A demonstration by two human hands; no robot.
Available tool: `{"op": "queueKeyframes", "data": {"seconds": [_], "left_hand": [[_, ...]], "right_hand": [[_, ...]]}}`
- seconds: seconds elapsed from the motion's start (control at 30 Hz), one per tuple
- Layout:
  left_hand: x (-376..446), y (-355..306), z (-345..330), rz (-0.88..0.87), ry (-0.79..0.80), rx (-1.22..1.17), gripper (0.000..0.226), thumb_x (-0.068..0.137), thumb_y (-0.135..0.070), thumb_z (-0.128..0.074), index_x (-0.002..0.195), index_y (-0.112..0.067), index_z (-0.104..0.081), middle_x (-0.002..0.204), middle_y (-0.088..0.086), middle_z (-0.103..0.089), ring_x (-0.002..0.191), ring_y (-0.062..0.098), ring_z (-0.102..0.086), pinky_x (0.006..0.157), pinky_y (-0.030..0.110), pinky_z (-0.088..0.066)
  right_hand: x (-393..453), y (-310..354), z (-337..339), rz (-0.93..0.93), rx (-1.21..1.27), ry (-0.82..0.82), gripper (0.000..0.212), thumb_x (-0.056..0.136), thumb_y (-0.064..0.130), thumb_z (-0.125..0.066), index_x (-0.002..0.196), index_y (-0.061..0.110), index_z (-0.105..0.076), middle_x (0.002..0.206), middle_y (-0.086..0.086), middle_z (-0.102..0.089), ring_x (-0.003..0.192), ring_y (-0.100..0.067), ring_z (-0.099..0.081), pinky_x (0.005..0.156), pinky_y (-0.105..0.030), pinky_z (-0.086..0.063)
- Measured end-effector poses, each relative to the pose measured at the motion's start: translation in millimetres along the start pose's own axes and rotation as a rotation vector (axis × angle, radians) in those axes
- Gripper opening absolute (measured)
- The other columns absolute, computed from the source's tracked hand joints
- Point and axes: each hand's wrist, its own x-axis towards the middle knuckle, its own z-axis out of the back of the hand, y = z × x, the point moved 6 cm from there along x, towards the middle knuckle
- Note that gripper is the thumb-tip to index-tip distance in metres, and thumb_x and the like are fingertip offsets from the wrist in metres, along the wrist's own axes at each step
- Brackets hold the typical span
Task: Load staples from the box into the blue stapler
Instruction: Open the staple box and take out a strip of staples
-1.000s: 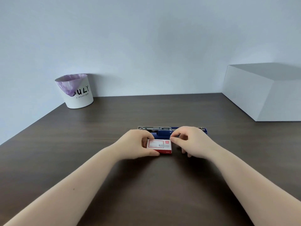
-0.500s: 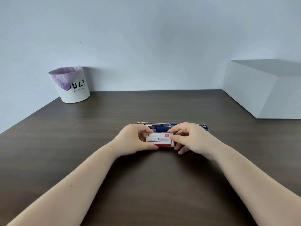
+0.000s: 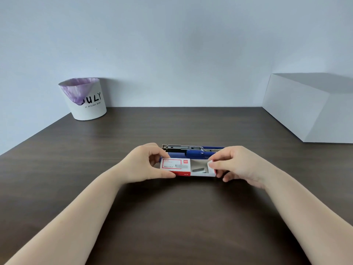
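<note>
A small red and white staple box [image 3: 175,166] is held just above the table in front of me. My left hand [image 3: 145,163] grips its outer sleeve. My right hand [image 3: 236,165] pinches the end of the inner tray [image 3: 202,170], which is slid out to the right. Grey strips of staples [image 3: 198,169] lie in the tray. Behind the box, the blue stapler [image 3: 193,151] lies on the table with its metal magazine swung open; my hands hide both of its ends.
The dark wooden table [image 3: 172,217] spreads around my arms. A white bin with a purple liner [image 3: 85,99] stands at the back left by the wall. A large white box [image 3: 313,108] stands at the back right.
The box has been lifted off the table and its inner tray has slid out to the right, which exposes the staples. My right hand moved right with the tray.
</note>
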Motion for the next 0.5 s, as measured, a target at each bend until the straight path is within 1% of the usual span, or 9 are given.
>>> {"op": "queueKeyframes", "data": {"seconds": [0.1, 0.17, 0.23, 0.27, 0.33, 0.43, 0.5], "left_hand": [[0.5, 3.6, -5.6, 0.003, 0.027, 0.013, 0.038, 0.055, -0.033, -0.088, 0.088, -0.025, -0.07, 0.092, 0.004, -0.064, 0.066, 0.005, -0.053, 0.062, 0.017, -0.046], [1.2, 5.6, -6.2, 0.004, 0.029, 0.009, 0.039, 0.055, -0.034, -0.088, 0.088, -0.025, -0.07, 0.093, 0.005, -0.065, 0.067, 0.009, -0.054, 0.064, 0.02, -0.047], [2.0, 6.0, -6.6, 0.001, 0.035, 0.013, 0.038, 0.055, -0.035, -0.087, 0.087, -0.026, -0.07, 0.091, 0.004, -0.064, 0.065, 0.007, -0.052, 0.063, 0.02, -0.046], [2.5, 6.0, -6.9, -0.002, 0.039, 0.015, 0.038, 0.055, -0.035, -0.087, 0.087, -0.026, -0.07, 0.091, 0.004, -0.064, 0.065, 0.006, -0.051, 0.062, 0.02, -0.046], [4.1, 5.1, -8.1, -0.008, 0.043, 0.017, 0.038, 0.055, -0.035, -0.087, 0.087, -0.026, -0.07, 0.09, 0.005, -0.064, 0.064, 0.006, -0.051, 0.062, 0.02, -0.046], [5.7, 5.0, -8.3, -0.01, 0.045, 0.023, 0.037, 0.054, -0.037, -0.087, 0.086, -0.027, -0.069, 0.089, 0.004, -0.064, 0.064, 0.007, -0.05, 0.062, 0.022, -0.046], [5.6, 4.6, -7.9, -0.013, 0.047, 0.026, 0.037, 0.054, -0.038, -0.087, 0.085, -0.029, -0.069, 0.089, 0.003, -0.064, 0.064, 0.007, -0.05, 0.062, 0.022, -0.046]], "right_hand": [[0.1, 2.3, -2.4, 0.045, -0.107, -0.031, 0.011, 0.084, 0.012, -0.066, 0.095, 0.012, -0.068, 0.074, -0.006, -0.067, 0.059, -0.012, -0.061, 0.047, -0.019, -0.049], [-0.4, 9.5, 1.8, 0.151, -0.338, -0.136, 0.012, 0.082, 0.02, -0.069, 0.093, 0.021, -0.066, 0.076, 0.0, -0.066, 0.059, -0.009, -0.057, 0.053, -0.022, -0.047], [-2.7, 19.9, 1.5, 0.296, -0.559, -0.193, 0.013, 0.079, 0.027, -0.071, 0.09, 0.03, -0.065, 0.076, 0.006, -0.059, 0.062, -0.006, -0.051, 0.063, -0.022, -0.04], [-4.3, 24.1, -1.9, 0.345, -0.596, -0.173, 0.013, 0.079, 0.027, -0.072, 0.091, 0.03, -0.067, 0.075, 0.007, -0.055, 0.063, -0.005, -0.048, 0.063, -0.021, -0.038], [-5.0, 28.2, -11.8, 0.384, -0.648, -0.099, 0.014, 0.08, 0.027, -0.07, 0.094, 0.028, -0.071, 0.076, 0.008, -0.05, 0.064, -0.006, -0.047, 0.062, -0.016, -0.036], [0.9, 29.8, -21.6, 0.374, -0.743, -0.03, 0.015, 0.082, 0.027, -0.068, 0.096, 0.027, -0.073, 0.075, 0.009, -0.048, 0.065, -0.006, -0.047, 0.062, -0.014, -0.036], [4.4, 30.7, -22.7, 0.338, -0.763, 0.013, 0.016, 0.082, 0.028, -0.068, 0.097, 0.026, -0.073, 0.072, 0.011, -0.049, 0.064, -0.005, -0.048, 0.059, -0.011, -0.034]]}}
